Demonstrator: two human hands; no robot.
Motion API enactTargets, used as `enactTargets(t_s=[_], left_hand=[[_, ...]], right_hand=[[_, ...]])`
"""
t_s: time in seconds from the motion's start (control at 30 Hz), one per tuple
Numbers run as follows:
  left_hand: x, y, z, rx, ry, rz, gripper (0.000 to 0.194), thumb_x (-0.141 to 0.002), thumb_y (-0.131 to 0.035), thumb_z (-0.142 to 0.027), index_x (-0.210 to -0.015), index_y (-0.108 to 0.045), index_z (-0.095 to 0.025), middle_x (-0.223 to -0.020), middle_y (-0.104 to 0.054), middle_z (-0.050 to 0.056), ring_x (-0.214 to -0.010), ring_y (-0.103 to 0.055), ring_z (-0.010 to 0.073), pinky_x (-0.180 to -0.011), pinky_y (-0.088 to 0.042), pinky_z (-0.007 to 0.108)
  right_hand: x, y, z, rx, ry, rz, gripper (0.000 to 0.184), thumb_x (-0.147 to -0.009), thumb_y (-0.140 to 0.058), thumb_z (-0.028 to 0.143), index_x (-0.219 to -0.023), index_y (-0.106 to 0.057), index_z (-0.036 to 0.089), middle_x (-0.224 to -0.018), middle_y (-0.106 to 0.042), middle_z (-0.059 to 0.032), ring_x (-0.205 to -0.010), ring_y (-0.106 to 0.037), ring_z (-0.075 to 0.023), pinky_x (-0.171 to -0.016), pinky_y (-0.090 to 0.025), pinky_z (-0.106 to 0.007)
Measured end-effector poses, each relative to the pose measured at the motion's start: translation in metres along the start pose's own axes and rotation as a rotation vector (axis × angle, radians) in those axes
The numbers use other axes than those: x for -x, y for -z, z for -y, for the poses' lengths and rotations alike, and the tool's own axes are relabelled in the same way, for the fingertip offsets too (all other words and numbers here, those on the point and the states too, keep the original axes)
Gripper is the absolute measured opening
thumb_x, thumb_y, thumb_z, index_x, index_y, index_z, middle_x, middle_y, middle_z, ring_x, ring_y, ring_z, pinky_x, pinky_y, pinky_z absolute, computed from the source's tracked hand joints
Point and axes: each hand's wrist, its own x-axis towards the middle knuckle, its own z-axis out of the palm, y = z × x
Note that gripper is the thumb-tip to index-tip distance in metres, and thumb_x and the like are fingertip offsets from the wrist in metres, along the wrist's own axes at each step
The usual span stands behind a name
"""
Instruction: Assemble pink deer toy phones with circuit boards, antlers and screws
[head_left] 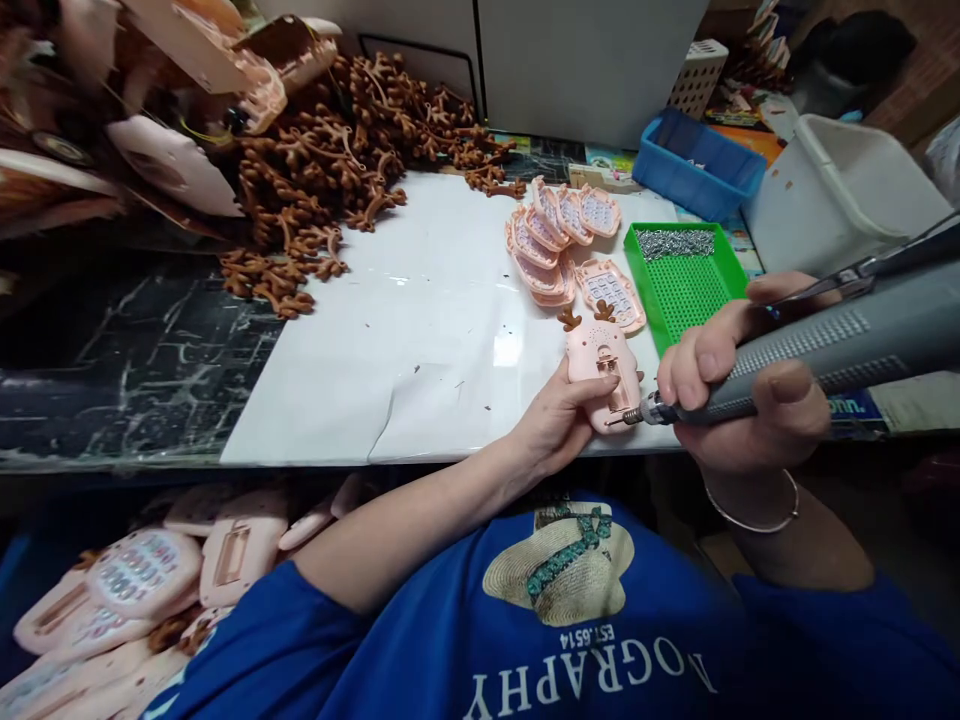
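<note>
My left hand [559, 415] grips a pink deer-shaped toy phone [589, 350] with brown antlers, back side up, its battery compartment uncovered. The thumb lies across that compartment. Wrapped in my right hand [742, 390] is a grey electric screwdriver [817, 350], tilted down to the left. Its bit meets or nearly meets the lower end of the toy phone. Just beyond the toy lies a pink shell with a keypad [611, 290]. To the right of it stands a green tray [679, 300] with small metal screws [675, 243] heaped at its far end.
More pink keypad shells [544, 245] are stacked beyond the toy. Brown antler pieces [322, 150] form a big pile at the back left, beside pink shell parts [176, 165]. A blue bin [697, 165] and white tub [847, 190] stand back right. Assembled toys [139, 575] fill a container lower left.
</note>
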Motion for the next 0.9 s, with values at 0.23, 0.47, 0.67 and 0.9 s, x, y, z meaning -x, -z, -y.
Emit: enactTargets(t_s=[0.23,0.47,0.67,0.9], left_hand=[[0.0,-0.001,0.0,0.013,-0.005,0.003,0.048,-0.071,-0.075,-0.012,-0.115,-0.058,-0.018,-0.109,-0.069,0.006,-0.101,-0.065,0.0211,-0.094,-0.05,0.037],[-0.002,-0.005,0.003,0.016,-0.074,-0.094,0.045,-0.07,-0.074,-0.012,-0.112,-0.059,-0.018,-0.096,-0.068,0.002,-0.089,-0.063,0.0162,-0.084,-0.048,0.029],[-0.004,-0.005,0.007,-0.028,-0.054,-0.098,0.039,-0.067,-0.074,-0.013,-0.104,-0.061,-0.015,-0.088,-0.067,0.002,-0.077,-0.06,0.0155,-0.074,-0.047,0.029],[0.016,-0.003,-0.015,-0.493,-0.127,-0.05,0.035,-0.071,-0.077,-0.022,-0.104,-0.067,-0.017,-0.091,-0.068,0.004,-0.082,-0.06,0.0197,-0.079,-0.045,0.032]], right_hand=[[0.005,0.0,-0.005,0.172,-0.019,-0.002,0.036,-0.079,-0.066,0.057,-0.107,-0.055,0.037,-0.059,-0.045,0.0061,-0.034,-0.034,-0.012,-0.036,-0.031,-0.032],[0.011,-0.001,-0.005,0.14,0.015,0.135,0.023,-0.081,-0.07,0.045,-0.097,-0.054,0.039,-0.061,-0.05,0.007,-0.034,-0.038,-0.0116,-0.036,-0.038,-0.031],[0.011,-0.005,-0.013,0.014,0.047,0.178,0.02,-0.084,-0.068,0.037,-0.1,-0.056,0.038,-0.062,-0.048,0.0071,-0.036,-0.041,-0.0124,-0.038,-0.041,-0.03],[-0.014,0.006,0.01,0.043,0.085,-0.03,0.025,-0.079,-0.07,0.038,-0.103,-0.069,0.033,-0.063,-0.041,0.0051,-0.039,-0.035,-0.011,-0.034,-0.031,-0.029]])
